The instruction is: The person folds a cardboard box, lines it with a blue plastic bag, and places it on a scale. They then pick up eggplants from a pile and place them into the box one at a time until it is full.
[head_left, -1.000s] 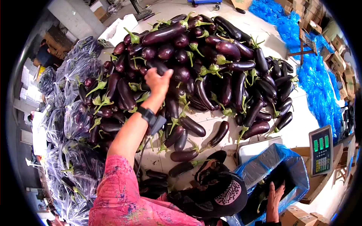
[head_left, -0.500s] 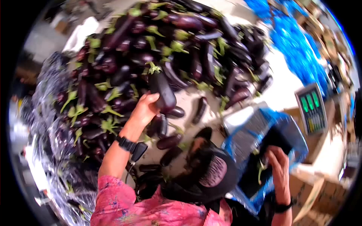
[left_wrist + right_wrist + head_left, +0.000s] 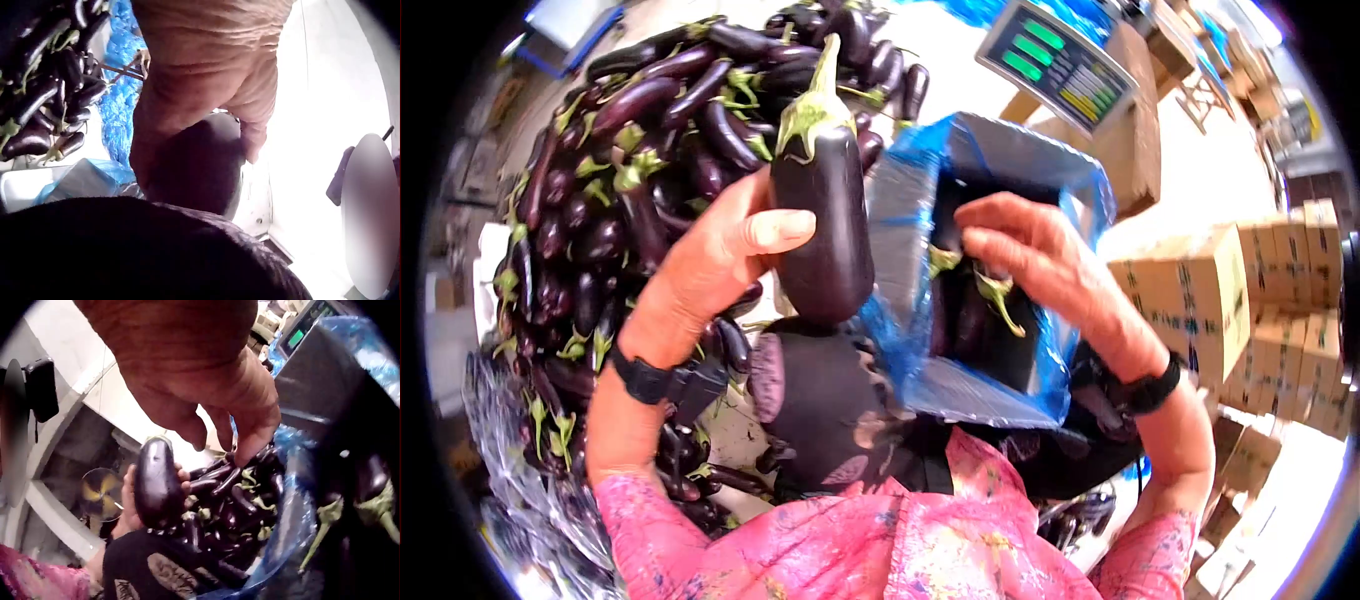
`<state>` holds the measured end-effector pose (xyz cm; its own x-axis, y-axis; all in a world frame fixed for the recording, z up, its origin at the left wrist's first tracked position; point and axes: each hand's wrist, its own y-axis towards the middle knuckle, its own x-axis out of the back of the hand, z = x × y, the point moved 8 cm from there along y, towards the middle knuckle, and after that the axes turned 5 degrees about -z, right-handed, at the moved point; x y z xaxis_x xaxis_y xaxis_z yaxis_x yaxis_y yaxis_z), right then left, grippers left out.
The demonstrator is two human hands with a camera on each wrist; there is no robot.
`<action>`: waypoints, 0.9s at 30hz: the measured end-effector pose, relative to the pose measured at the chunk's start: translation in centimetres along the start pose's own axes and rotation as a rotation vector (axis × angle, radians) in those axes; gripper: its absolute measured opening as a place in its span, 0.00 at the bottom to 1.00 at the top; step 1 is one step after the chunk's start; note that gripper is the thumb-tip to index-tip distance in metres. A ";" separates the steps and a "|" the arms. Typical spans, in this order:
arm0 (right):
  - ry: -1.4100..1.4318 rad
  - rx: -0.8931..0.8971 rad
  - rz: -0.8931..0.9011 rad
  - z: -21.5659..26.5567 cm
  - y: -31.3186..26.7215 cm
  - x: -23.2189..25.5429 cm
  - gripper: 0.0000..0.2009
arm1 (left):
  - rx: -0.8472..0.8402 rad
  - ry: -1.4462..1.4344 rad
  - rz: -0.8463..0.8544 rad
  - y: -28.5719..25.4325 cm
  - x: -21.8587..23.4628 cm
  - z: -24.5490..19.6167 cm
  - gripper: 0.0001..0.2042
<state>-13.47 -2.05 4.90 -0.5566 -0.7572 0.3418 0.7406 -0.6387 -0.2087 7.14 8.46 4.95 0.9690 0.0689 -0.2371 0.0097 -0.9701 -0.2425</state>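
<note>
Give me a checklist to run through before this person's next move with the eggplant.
1. Left hand grips the eggplant: ok.
2. Right hand is free: ok, it hovers over the box, holding nothing.
3. Blue liner covers the box's rim: ok.
4. Held eggplant is in the box: not ok, it is outside.
5. Box has enough room: cannot tell, too dark inside.
6. Scale display reads right: cannot tell, digits illegible.

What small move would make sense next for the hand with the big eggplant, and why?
Probably the left hand should carry its eggplant sideways over the blue-lined box. The box stands right beside it, other eggplants lie inside, and the right hand, apparently empty, is there to help settle it.
</note>
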 end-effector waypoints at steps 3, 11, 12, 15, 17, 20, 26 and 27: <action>-0.101 -0.117 -0.104 -4.2 -0.9 4.5 0.18 | 0.134 0.164 0.074 1.2 -4.1 -1.4 0.34; -0.635 -0.137 0.161 -8.7 -3.5 4.7 0.16 | 0.412 0.803 0.379 3.6 -9.0 3.1 0.37; -0.731 -0.119 0.219 -9.2 -3.7 3.8 0.15 | 0.422 0.899 0.420 3.8 -9.6 3.6 0.38; -0.897 -0.129 0.221 -9.1 -4.2 3.9 0.15 | 0.473 1.116 0.558 3.6 -10.7 6.6 0.39; -0.895 -0.145 0.246 -9.4 -4.1 4.3 0.16 | 0.601 1.196 0.703 3.0 -11.5 8.5 0.43; -0.996 -0.136 0.359 -10.6 -4.9 2.7 0.16 | 0.554 1.259 0.707 3.7 -12.3 9.9 0.44; -1.159 0.024 0.311 -13.8 -5.9 -0.9 0.10 | 0.460 1.329 0.715 5.2 -14.9 13.8 0.41; -1.153 0.006 0.344 -14.0 -5.8 -1.0 0.09 | 0.413 1.339 0.686 5.2 -15.4 14.0 0.39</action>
<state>-22.48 0.46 -7.11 0.3325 -0.3177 0.8880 0.7876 -0.4244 -0.4467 -11.18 5.58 -5.81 0.2675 -0.8120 0.5187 -0.3587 -0.5835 -0.7286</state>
